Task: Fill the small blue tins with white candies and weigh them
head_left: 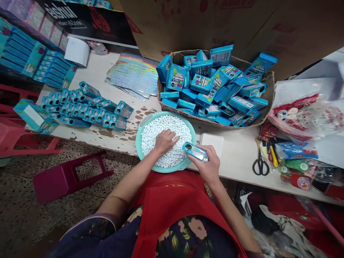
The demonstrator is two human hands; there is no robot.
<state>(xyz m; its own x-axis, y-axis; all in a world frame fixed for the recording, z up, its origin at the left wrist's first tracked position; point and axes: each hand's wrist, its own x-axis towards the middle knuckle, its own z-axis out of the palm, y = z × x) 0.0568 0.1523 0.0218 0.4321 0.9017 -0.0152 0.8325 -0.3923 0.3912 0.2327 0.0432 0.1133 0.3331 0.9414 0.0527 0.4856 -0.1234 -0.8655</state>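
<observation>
A light green basin (138, 138) full of small white candies (176, 123) stands at the table's front edge. My left hand (165, 141) is down among the candies, its fingers curled into them and the fingertips partly hidden. Over the basin's right rim, my right hand (208, 163) is closed around a small blue candy box (197, 152). The box is tilted, and a dark round hole shows at its end facing the basin. Behind the basin, a cut-down carton (270, 100) is heaped with similar blue boxes (201, 82).
Several blue boxes with round holes (88, 109) stand in rows at left, beside a blue display box (34, 116). Shiny holographic sheets (134, 73) lie behind. Right are a white tray (212, 143), black scissors (260, 166) and plastic bags (306, 116). A magenta stool (59, 179) lies on the floor.
</observation>
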